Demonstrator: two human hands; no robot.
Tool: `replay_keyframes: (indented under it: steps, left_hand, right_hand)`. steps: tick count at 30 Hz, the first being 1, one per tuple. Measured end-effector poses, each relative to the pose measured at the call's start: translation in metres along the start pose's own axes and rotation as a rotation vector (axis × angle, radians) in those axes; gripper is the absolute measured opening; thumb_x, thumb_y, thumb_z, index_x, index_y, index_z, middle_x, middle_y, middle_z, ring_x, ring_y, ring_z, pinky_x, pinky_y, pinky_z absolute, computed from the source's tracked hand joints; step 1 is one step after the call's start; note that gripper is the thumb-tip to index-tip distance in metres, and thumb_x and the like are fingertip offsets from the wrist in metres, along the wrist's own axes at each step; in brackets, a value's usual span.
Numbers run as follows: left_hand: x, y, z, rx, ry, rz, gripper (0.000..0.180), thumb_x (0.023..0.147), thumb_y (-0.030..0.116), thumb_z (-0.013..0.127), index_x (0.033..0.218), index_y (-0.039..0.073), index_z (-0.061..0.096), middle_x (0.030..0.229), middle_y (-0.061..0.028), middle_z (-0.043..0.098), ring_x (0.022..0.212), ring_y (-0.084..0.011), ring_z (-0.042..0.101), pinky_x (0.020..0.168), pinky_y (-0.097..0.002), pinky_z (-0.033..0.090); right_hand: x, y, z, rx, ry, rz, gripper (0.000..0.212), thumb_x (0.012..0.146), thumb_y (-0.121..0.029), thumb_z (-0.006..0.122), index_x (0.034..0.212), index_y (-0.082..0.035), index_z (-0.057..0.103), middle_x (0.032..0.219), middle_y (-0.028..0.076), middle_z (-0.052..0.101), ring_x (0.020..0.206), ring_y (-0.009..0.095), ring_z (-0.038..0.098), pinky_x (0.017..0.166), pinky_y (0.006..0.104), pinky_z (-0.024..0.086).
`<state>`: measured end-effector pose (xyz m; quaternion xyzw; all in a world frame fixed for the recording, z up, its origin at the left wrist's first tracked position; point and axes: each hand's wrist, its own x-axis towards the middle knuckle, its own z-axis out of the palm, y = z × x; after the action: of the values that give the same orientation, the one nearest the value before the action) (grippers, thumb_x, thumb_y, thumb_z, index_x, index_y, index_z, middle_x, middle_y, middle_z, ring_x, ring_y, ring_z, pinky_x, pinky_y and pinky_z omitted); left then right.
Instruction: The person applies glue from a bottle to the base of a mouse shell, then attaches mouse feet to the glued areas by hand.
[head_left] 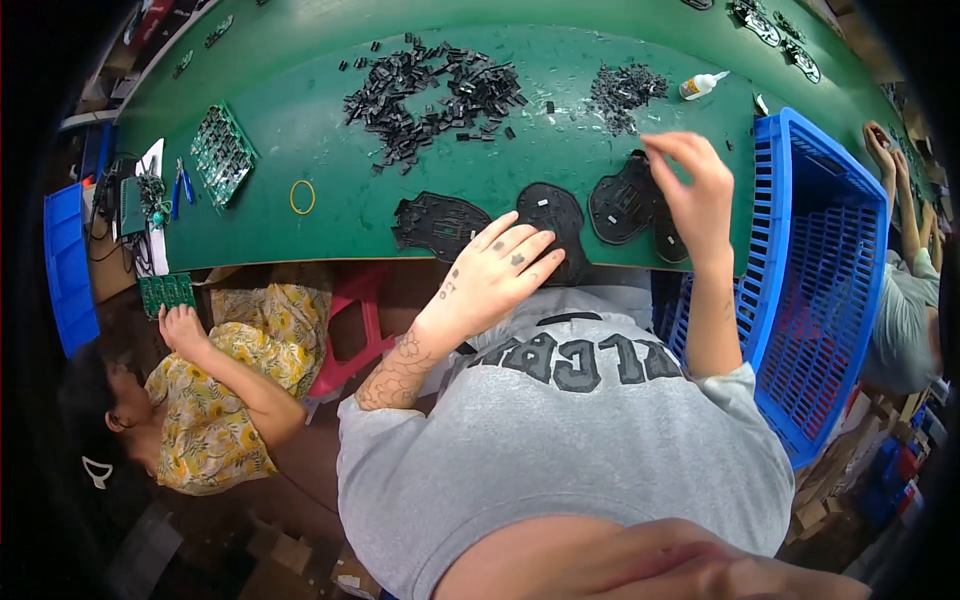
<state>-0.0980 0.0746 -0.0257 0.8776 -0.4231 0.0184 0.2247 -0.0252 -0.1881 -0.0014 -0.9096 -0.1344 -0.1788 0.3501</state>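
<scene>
Green matting covers the long bench (pixel 330 215) in front of me. My left hand (pixel 500 270) lies flat, fingers spread wide, on the near edge of a round black panel (pixel 550 215) at the bench rim. My right hand (pixel 695 185) is raised over a second black panel (pixel 620 205), fingers narrow and bent as if pinching something small; I cannot tell if a part is between them. Behind lie two heaps of small black parts, the big heap (pixel 430 95) and a smaller one (pixel 625 90), with a glue bottle (pixel 703 86) just beside the smaller one.

I think the panels are a risk: they sit at the very edge, so a push from my flat hand could slide one off. The bottle lies on its side and could leak onto the mat.

At my right stands a blue slatted crate (pixel 830 280); I see nothing inside it.
</scene>
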Motion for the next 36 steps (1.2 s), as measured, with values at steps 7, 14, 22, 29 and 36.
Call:
replay_keyframes:
  steps: [7, 14, 22, 29, 36]
  left_hand:
    - [0.026, 0.016, 0.036, -0.079, 0.297, -0.191, 0.039, 0.072, 0.021, 0.077, 0.107, 0.008, 0.067, 0.093, -0.0045, 0.057, 0.081, -0.0234, 0.056, 0.075, -0.0372, 0.046]
    - [0.040, 0.035, 0.035, 0.052, 0.261, -0.423, 0.059, 0.079, 0.028, 0.072, 0.126, -0.004, 0.056, 0.111, -0.0137, 0.053, 0.096, -0.0275, 0.054, 0.081, -0.0393, 0.044]
    - [0.018, 0.020, 0.006, 0.024, 0.433, -0.489, 0.050, 0.081, 0.020, 0.068, 0.128, 0.005, 0.057, 0.126, -0.0139, 0.053, 0.109, -0.0311, 0.053, 0.093, -0.0430, 0.043]
    - [-0.021, 0.016, -0.006, 0.161, 0.263, -0.833, 0.042, 0.084, 0.023, 0.067, 0.124, 0.012, 0.062, 0.128, -0.0130, 0.050, 0.115, -0.0344, 0.048, 0.095, -0.0458, 0.041]
    - [-0.030, -0.009, 0.011, -0.129, 0.360, -0.449, 0.032, 0.078, 0.002, 0.065, 0.108, 0.011, 0.068, 0.128, -0.0097, 0.057, 0.124, -0.0304, 0.051, 0.107, -0.0493, 0.037]
  right_hand:
    - [0.023, 0.025, 0.026, -0.081, -0.118, 0.167, 0.018, 0.077, -0.016, 0.075, 0.090, -0.003, 0.071, 0.085, 0.010, 0.065, 0.079, 0.024, 0.065, 0.073, 0.0348, 0.051]
    - [0.022, 0.028, 0.019, -0.136, -0.189, 0.218, 0.014, 0.079, -0.015, 0.073, 0.086, -0.004, 0.072, 0.085, 0.010, 0.066, 0.082, 0.026, 0.065, 0.076, 0.0357, 0.051]
    - [0.022, 0.034, 0.018, -0.162, -0.073, 0.012, 0.010, 0.080, -0.010, 0.070, 0.086, -0.004, 0.066, 0.089, 0.008, 0.064, 0.090, 0.027, 0.061, 0.080, 0.0373, 0.048]
    - [0.023, 0.029, 0.010, 0.069, -0.060, 0.040, 0.008, 0.080, -0.004, 0.069, 0.087, -0.002, 0.065, 0.087, 0.006, 0.069, 0.076, 0.021, 0.064, 0.069, 0.0297, 0.049]
    - [-0.010, -0.023, 0.030, 0.672, -0.361, 0.275, 0.010, 0.081, 0.003, 0.067, 0.090, 0.001, 0.068, 0.090, 0.006, 0.071, 0.082, 0.009, 0.063, 0.072, 0.0229, 0.049]
